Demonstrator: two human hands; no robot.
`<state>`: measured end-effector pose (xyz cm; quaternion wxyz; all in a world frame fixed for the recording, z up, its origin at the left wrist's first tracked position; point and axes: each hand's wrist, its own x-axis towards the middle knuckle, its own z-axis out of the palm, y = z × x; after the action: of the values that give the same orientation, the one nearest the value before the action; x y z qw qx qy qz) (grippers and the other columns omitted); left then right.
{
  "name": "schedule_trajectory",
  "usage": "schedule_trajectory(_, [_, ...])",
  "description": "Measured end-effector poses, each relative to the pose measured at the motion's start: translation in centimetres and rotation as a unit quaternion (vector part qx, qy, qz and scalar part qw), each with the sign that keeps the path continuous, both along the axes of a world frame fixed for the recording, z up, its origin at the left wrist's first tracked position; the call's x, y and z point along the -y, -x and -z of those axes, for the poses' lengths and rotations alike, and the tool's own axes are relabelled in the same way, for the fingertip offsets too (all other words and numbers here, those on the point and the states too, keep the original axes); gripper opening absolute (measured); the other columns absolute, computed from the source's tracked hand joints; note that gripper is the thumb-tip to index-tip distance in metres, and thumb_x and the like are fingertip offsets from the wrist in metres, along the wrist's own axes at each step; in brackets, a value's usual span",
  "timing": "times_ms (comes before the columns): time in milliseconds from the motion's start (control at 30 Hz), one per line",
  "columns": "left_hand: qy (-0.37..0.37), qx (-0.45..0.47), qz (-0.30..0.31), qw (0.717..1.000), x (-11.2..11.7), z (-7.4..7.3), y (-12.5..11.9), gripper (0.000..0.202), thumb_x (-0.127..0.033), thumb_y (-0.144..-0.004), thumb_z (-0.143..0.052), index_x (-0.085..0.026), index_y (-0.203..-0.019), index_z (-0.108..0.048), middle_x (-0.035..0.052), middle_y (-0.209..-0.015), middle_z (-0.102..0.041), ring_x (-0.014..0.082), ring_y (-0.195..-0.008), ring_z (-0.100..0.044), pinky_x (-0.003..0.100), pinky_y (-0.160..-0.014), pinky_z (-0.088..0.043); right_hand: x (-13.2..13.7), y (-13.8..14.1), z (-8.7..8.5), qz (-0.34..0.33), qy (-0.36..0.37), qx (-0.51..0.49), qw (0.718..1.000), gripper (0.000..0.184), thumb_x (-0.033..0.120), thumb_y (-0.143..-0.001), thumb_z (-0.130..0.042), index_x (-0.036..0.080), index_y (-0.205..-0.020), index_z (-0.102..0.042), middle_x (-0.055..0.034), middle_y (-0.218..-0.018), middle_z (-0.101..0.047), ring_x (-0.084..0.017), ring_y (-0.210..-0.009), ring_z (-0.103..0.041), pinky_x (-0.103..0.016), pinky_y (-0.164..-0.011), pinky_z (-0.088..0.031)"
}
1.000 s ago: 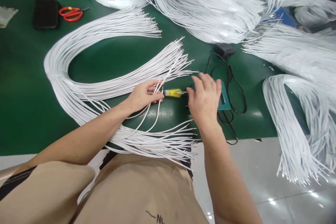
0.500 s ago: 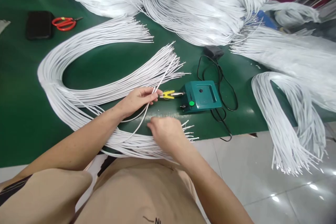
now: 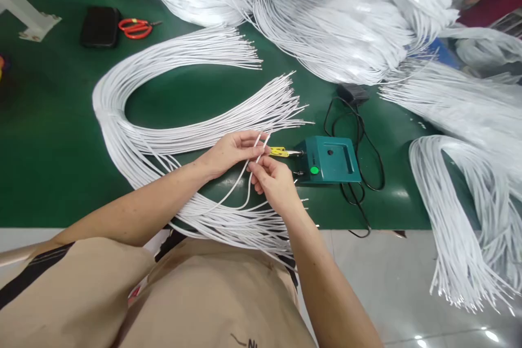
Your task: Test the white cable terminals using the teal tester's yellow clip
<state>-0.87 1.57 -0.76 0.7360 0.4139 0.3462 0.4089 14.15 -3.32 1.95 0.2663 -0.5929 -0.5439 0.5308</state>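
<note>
My left hand (image 3: 232, 153) is closed in a pinch on a white cable, whose end sticks up past the fingertips. Close beside it, my right hand (image 3: 274, 180) pinches a second white cable (image 3: 249, 190) just below its raised end. Right behind the left fingertips is a yellow clip (image 3: 279, 151), joined to a small teal box (image 3: 335, 159) with a green round spot. I cannot tell whether the fingers touch the clip. A bent bundle of white cables (image 3: 109, 100) curves around to the left, and its lower strands lie under my forearms.
Red-handled scissors (image 3: 136, 28) and a black case (image 3: 100, 27) lie at the back left. Large heaps of white cables (image 3: 326, 16) cover the back. A black adapter (image 3: 353, 93) with its cord sits behind the box. Another bundle (image 3: 448, 217) hangs over the table's front edge.
My right hand has risen from the lower cable strands to beside my left hand, bringing a second cable up. The whole view has shifted, so the table things appear further right.
</note>
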Motion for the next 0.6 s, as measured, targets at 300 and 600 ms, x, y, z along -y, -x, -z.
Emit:
schedule_trajectory(300, [-0.041,-0.054,-0.041,0.997,0.4,-1.0,-0.4,0.040,-0.028,-0.066,-0.082,-0.016,-0.083,-0.048,-0.0021,-0.070,-0.067,0.0108,-0.065,-0.068,0.015,-0.051,-0.041,-2.3,-1.5,-3.7,0.090,-0.098,0.053,0.990,0.026,0.042,-0.076,-0.066,0.018,-0.085,-0.067,0.0020,-0.066,-0.062,-0.011,-0.059,-0.054,-0.025,-0.059,-0.045])
schedule_trajectory(600, [-0.053,-0.055,-0.008,0.997,0.7,-0.7,-0.4,0.036,-0.018,-0.068,-0.079,-0.016,-0.087,-0.049,-0.0024,-0.075,-0.068,0.0099,-0.067,-0.068,0.022,-0.068,-0.052,-3.0,-1.1,-2.8,0.134,-0.060,-0.123,0.981,0.019,0.034,-0.071,-0.073,0.015,-0.072,-0.069,0.0019,-0.063,-0.061,-0.008,-0.054,-0.045,-0.024,-0.055,-0.039])
